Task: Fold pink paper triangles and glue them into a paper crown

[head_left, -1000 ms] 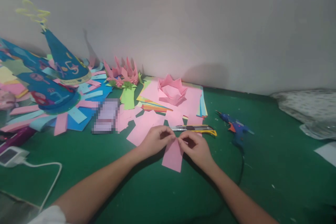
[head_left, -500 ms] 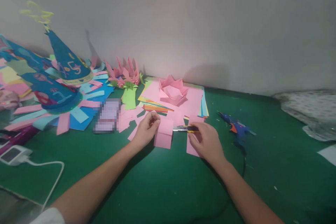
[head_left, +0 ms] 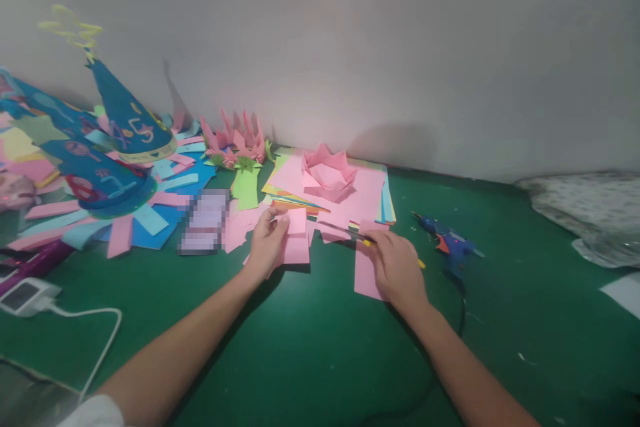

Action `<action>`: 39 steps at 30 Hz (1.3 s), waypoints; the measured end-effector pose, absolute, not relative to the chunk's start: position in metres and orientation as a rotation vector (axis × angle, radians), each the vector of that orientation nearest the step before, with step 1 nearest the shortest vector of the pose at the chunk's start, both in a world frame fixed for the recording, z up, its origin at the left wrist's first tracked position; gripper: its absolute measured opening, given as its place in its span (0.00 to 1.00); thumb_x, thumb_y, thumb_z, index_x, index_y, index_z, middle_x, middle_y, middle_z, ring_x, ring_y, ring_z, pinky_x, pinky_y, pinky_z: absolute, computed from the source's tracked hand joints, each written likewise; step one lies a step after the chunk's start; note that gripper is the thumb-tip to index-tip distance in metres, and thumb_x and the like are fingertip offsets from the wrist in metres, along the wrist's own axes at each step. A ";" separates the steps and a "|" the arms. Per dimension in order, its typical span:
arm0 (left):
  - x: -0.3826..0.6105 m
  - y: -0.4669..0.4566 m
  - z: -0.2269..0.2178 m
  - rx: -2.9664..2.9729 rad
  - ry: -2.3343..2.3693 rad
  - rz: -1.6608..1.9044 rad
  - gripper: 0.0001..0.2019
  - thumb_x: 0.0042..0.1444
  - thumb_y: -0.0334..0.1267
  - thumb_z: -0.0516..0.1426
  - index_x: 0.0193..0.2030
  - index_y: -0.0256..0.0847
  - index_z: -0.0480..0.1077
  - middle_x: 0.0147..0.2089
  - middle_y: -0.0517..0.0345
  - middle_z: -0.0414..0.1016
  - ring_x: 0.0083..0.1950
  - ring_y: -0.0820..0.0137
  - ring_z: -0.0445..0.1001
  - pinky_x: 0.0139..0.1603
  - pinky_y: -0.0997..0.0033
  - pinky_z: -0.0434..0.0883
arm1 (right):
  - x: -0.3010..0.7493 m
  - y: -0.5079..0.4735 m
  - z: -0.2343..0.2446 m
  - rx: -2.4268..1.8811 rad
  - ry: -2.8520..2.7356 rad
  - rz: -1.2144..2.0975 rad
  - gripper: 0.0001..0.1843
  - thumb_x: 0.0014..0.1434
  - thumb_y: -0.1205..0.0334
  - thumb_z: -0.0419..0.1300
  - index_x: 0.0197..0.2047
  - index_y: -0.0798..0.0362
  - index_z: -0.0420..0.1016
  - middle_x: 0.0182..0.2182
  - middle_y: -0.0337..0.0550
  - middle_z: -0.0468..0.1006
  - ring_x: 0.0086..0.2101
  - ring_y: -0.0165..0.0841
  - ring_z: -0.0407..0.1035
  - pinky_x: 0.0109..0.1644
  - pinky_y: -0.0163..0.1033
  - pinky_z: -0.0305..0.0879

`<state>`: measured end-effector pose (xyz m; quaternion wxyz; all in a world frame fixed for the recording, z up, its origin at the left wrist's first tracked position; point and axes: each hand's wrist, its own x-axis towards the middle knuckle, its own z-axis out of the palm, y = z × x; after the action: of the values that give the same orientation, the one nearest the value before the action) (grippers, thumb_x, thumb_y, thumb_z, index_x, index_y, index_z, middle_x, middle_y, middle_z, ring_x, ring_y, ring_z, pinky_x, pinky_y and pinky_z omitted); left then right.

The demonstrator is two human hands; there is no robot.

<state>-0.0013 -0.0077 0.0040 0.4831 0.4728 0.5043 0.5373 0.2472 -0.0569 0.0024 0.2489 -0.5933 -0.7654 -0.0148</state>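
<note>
My left hand (head_left: pixel 267 243) is closed, with thumb and fingers pinching a folded piece of pink paper (head_left: pixel 297 250) just above the green tabletop. In my right hand (head_left: pixel 397 263) is a craft knife (head_left: pixel 350 232); its thin blade end points left and yellow shows at both ends of my grip. A gap lies between the blade and the folded paper. Under my right hand there is another pink paper strip (head_left: pixel 367 273), partly covered by the fingers. Pink paper scraps (head_left: pixel 245 227) lie around my left hand.
Behind my hands, a pink folded-paper crown (head_left: pixel 329 173) sits on a stack of coloured paper (head_left: pixel 377 197). A blue glue gun (head_left: pixel 453 243) with a cord lies to the right. Leftward are a phone (head_left: pixel 205 220), a pink flower crown (head_left: pixel 237 143) and blue cone hats (head_left: pixel 133 120).
My left hand has moved left with the folded paper, away from the knife. The knife has left the paper's edge and tilted in my right hand, which stays nearly in place.
</note>
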 end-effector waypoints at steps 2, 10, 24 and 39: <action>0.000 -0.009 0.006 1.150 1.232 1.302 0.17 0.51 0.43 0.58 0.44 0.40 0.61 0.36 0.59 0.67 0.35 0.73 0.68 0.36 0.74 0.67 | 0.250 -0.058 0.001 -1.626 -2.001 -0.040 0.19 0.58 0.70 0.45 0.51 0.53 0.66 0.45 0.50 0.74 0.45 0.41 0.67 0.46 0.46 0.59; 0.004 -0.011 0.000 1.392 1.141 1.177 0.22 0.44 0.32 0.59 0.48 0.39 0.59 0.48 0.52 0.67 0.46 0.69 0.70 0.46 0.69 0.68 | 0.248 -0.069 0.008 -1.689 -1.890 -0.034 0.15 0.61 0.64 0.45 0.40 0.52 0.72 0.29 0.41 0.78 0.27 0.33 0.71 0.29 0.35 0.59; 0.002 -0.017 0.004 1.559 1.074 0.967 0.17 0.51 0.27 0.50 0.47 0.38 0.69 0.52 0.52 0.72 0.55 0.66 0.68 0.61 0.60 0.60 | 0.246 -0.069 0.011 -1.680 -1.973 -0.001 0.14 0.59 0.62 0.47 0.38 0.51 0.74 0.26 0.39 0.79 0.22 0.31 0.70 0.25 0.34 0.58; 0.007 -0.026 -0.001 2.397 1.053 0.942 0.12 0.57 0.25 0.48 0.42 0.38 0.70 0.60 0.42 0.61 0.59 0.58 0.61 0.56 0.48 0.64 | 0.242 -0.065 0.014 -1.558 -2.213 0.071 0.12 0.56 0.56 0.55 0.42 0.52 0.69 0.38 0.47 0.75 0.37 0.39 0.67 0.39 0.42 0.61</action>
<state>0.0074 -0.0262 -0.0008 0.1786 0.8476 0.3723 0.3332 0.2423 -0.0649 0.0139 0.2155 -0.5619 -0.7982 0.0258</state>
